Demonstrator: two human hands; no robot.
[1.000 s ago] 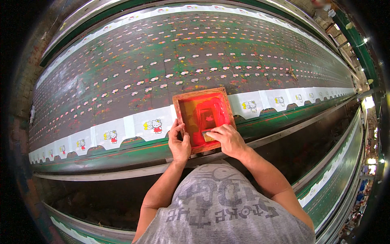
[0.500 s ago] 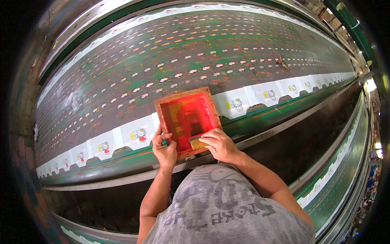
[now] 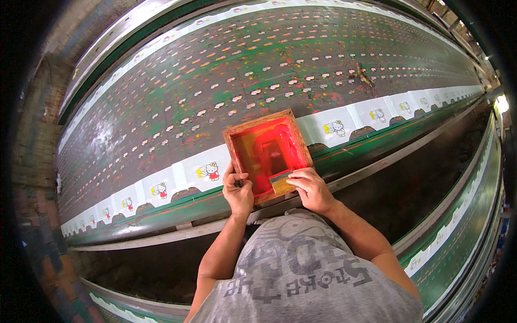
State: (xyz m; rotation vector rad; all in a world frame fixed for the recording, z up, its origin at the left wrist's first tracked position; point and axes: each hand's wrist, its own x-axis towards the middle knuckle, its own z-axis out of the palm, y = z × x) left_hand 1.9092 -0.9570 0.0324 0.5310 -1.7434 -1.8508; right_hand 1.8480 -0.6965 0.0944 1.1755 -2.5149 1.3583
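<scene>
A wooden-sided screen printing frame [image 3: 231, 147] rests over the strip of white printed pieces at the table's near edge. Red ink covers much of its mesh [image 3: 295, 144], with a darker rectangular window in the middle. My left hand [image 3: 238, 192] grips the frame's left side near the front corner, its fingers curled on the rail. In my right hand [image 3: 314, 189] is a small wooden-handled squeegee [image 3: 282, 184], pinched between thumb and fingers. It sits tilted inside the frame, by the near side. The squeegee's lower edge and the piece beneath the mesh are hidden.
Pieces left of the frame carry a cartoon figure in red clothing [image 3: 209, 171]; on those to the right the figure [image 3: 334, 128] lacks red. A long paint-spotted green table [image 3: 177, 142] extends both ways. A metal rail [image 3: 161, 238] runs along its front. Another table [image 3: 458, 242] stands at right.
The whole view has shifted, so everything sits farther right and slightly higher. The frame stays between the same prints. More of the squeegee's flat face shows now, still in my right hand.
</scene>
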